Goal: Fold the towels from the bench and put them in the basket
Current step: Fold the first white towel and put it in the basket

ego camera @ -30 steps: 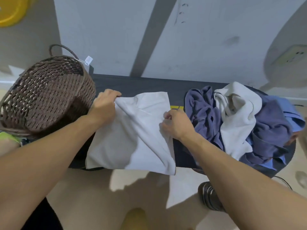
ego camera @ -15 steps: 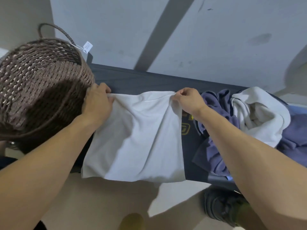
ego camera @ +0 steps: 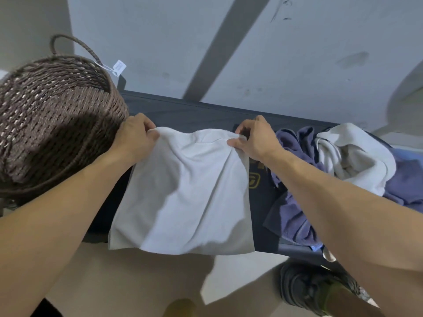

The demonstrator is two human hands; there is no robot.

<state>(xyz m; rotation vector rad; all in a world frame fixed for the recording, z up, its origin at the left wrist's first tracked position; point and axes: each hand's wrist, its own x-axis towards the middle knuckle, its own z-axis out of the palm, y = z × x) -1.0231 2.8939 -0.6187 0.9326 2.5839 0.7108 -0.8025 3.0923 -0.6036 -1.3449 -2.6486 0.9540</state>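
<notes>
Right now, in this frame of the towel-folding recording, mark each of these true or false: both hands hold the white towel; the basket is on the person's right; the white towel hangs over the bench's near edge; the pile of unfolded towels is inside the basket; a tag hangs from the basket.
1. Both hands hold the white towel. True: the left hand and the right hand each pinch a far corner.
2. The basket is on the person's right. False: it is on the left.
3. The white towel hangs over the bench's near edge. True.
4. The pile of unfolded towels is inside the basket. False: it lies on the bench, to the right.
5. A tag hangs from the basket. True.
</notes>
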